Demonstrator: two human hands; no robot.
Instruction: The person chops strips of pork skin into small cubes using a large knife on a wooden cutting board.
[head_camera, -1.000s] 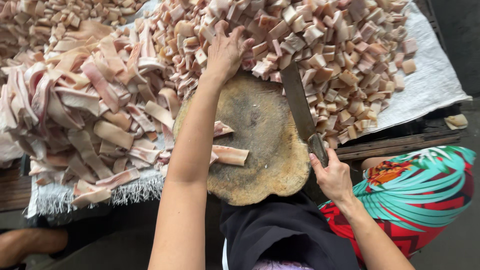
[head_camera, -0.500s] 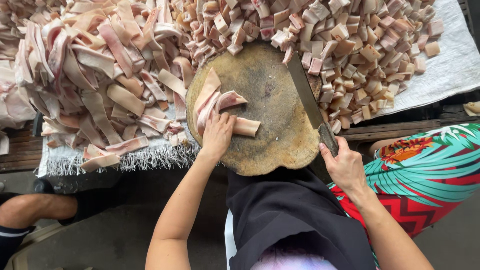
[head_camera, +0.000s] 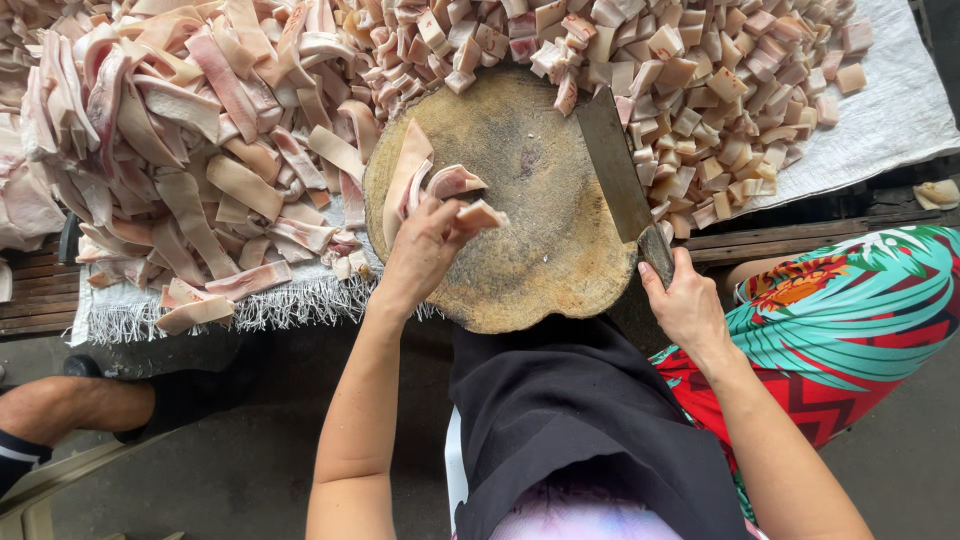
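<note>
Left hand (head_camera: 425, 250) grips pork strips (head_camera: 420, 185), apparently lengthwise near-to-far, on round board (head_camera: 520, 200); right hand (head_camera: 685, 305) closed on cleaver (head_camera: 618, 170), blade pointing far.

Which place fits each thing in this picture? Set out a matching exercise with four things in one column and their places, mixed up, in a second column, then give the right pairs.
Things:
1. long meat strips
2. small meat cubes
3. cleaver
4. left hand

Places:
A. piled on the white cloth, right of the chopping block
B. lying along the block's right edge, handle in the right hand
C. heaped left of the block
D. on the block, resting on a few strips

Pairs: 1-C, 2-A, 3-B, 4-D
</note>
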